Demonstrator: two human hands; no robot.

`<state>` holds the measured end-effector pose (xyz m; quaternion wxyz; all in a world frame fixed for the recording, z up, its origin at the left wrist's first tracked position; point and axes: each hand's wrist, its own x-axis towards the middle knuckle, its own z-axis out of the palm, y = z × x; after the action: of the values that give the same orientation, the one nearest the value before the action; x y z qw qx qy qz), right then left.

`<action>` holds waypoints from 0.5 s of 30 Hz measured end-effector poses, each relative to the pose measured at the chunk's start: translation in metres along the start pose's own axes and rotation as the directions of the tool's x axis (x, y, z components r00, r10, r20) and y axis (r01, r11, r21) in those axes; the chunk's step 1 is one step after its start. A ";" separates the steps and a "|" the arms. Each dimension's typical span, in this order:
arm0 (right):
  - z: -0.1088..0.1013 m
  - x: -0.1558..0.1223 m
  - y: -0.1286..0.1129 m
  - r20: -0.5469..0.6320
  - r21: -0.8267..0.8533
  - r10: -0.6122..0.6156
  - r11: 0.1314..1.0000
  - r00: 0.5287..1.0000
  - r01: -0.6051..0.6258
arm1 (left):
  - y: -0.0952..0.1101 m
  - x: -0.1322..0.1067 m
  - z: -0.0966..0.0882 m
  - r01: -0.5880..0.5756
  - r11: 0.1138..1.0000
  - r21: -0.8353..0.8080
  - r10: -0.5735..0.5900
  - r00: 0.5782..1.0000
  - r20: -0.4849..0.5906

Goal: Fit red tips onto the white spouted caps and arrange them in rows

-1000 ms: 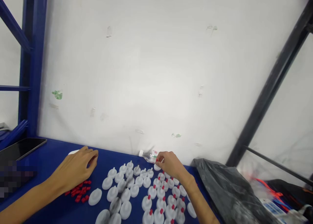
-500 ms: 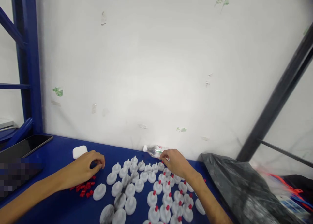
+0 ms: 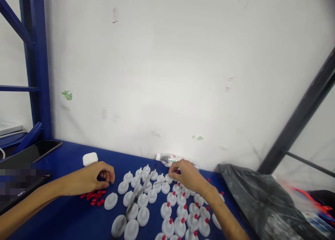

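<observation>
Roughly half the white caps [image 3: 143, 200] are carrying red plugs [image 3: 94, 195]; right hand [image 3: 188, 177] is pinching one cap, left hand [image 3: 90, 179] is pinching shut beside loose plugs

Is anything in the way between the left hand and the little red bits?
Nothing visible. The left hand sits right at the small red pieces on the blue table, with no object between them. The white caps lie off to its right.

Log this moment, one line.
left hand: curled beside red pieces | right hand: at rear white caps | bottle: lying by wall
</observation>
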<state>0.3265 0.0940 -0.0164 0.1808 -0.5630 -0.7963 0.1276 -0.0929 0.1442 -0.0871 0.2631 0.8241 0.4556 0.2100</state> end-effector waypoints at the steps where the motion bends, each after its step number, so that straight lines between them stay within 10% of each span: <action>1: -0.002 0.000 -0.001 -0.005 0.021 -0.010 1.000 1.000 0.010 | -0.001 0.000 0.000 0.001 1.000 -0.024 -0.001 1.000 0.012; 7: -0.009 -0.006 -0.017 -0.055 0.106 -0.047 0.993 0.997 0.052 | 0.012 -0.003 -0.003 -0.003 0.987 -0.159 0.005 1.000 0.012; 15: -0.002 -0.016 -0.051 0.009 0.097 -0.145 0.985 0.989 0.143 | 0.050 -0.005 -0.013 -0.050 0.965 -0.256 -0.030 0.953 -0.300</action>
<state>0.2888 0.0617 0.0039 0.2102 -0.4936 -0.8292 0.1570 -0.0713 0.1206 -0.0467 0.2954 0.7429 0.4547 0.3926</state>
